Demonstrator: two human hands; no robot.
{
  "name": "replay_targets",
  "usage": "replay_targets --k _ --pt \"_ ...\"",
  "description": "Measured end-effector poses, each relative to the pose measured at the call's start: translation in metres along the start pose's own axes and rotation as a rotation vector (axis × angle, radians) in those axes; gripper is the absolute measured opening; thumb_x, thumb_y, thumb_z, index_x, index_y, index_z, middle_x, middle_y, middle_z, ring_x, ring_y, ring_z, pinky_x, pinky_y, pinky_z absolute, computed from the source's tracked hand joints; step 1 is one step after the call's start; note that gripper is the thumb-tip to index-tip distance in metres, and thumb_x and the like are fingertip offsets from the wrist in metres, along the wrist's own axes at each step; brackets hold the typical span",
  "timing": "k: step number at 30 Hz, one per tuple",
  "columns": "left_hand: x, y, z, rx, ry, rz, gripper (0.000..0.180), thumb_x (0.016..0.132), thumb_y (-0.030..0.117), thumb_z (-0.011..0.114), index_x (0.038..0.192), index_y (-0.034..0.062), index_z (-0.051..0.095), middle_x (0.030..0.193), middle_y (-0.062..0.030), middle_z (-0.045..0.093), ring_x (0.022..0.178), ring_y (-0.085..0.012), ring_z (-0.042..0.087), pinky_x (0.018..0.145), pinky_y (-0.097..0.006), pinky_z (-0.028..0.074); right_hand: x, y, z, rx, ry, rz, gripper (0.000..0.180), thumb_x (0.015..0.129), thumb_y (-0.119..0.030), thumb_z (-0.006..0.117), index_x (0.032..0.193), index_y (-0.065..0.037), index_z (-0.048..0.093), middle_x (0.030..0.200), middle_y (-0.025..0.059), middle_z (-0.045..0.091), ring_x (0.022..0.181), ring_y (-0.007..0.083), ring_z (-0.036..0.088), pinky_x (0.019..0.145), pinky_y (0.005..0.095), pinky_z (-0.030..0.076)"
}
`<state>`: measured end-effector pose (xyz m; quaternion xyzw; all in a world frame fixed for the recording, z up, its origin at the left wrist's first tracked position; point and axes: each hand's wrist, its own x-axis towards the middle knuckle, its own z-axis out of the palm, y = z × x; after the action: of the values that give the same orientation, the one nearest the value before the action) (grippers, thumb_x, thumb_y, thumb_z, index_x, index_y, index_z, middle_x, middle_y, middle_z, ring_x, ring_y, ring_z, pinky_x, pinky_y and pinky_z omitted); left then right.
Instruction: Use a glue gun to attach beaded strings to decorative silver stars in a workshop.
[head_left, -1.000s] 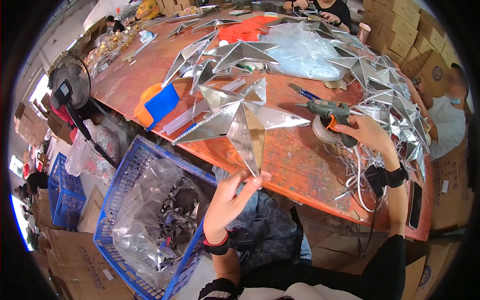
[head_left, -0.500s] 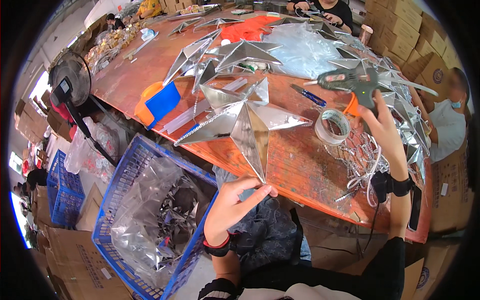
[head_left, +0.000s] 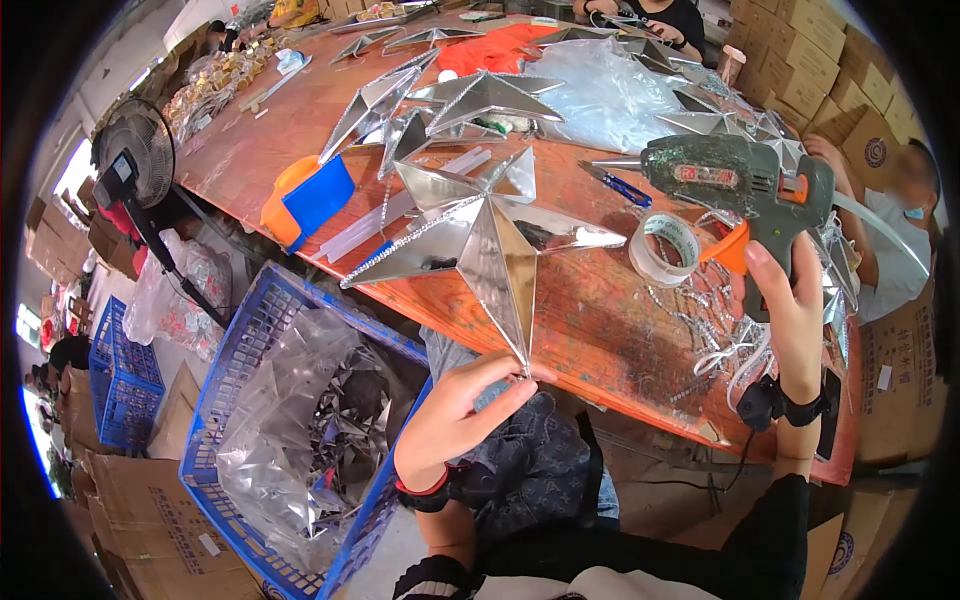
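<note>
My left hand [head_left: 465, 400] pinches the lowest point of a silver star [head_left: 497, 262] at the table's front edge. A beaded silver trim runs along the star's upper left ridge. In my right hand [head_left: 785, 310] is a dark green hot glue gun [head_left: 740, 180] with an orange trigger, held up over the right side of the table. Its nozzle points left, and a clear glue stick trails from its back. A roll of clear tape [head_left: 665, 250] and a blue utility knife [head_left: 622, 187] lie between the star and the glue gun.
Loose bead strings [head_left: 700, 335] lie below the glue gun. An orange and blue holder [head_left: 312, 200] and clear glue sticks [head_left: 365, 225] sit left of the star. More silver stars [head_left: 485, 100] lie farther back. A blue crate [head_left: 235, 370] stands left, near a fan [head_left: 135, 165]. People sit around.
The glue gun in my right hand has come nearer to me and looks larger, its nozzle still leftward. My left hand keeps its pinch on the star, which has barely shifted.
</note>
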<state>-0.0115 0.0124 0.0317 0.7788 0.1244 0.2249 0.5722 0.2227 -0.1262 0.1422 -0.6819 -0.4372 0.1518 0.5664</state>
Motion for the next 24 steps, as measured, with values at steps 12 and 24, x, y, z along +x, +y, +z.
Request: replay_targets --k 12,24 --pt "-0.0008 -0.0042 -0.0014 -0.023 0.046 -0.018 0.013 0.087 0.008 0.057 0.094 0.0001 0.063 0.091 -0.0087 0.065 0.087 -0.0157 0.061 0.079 -0.027 0.045 -0.0012 0.0018 0.002 0.023 -0.023 0.021 0.025 0.087 -0.018 0.059 0.101 -0.003 0.046 0.069 0.003 0.054 0.053 0.0084 0.05 0.047 0.0202 0.038" --pt "-0.0007 0.0 -0.0007 -0.089 -0.011 -0.065 0.016 0.089 0.013 0.056 0.094 -0.0007 0.063 0.091 -0.0089 0.065 0.087 -0.0166 0.061 0.078 -0.028 0.045 -0.0023 0.0012 0.0026 0.005 -0.016 0.04 0.027 0.086 -0.02 0.061 0.1 -0.003 0.046 0.069 0.0021 0.054 0.055 0.0076 0.051 0.048 0.0198 0.038"
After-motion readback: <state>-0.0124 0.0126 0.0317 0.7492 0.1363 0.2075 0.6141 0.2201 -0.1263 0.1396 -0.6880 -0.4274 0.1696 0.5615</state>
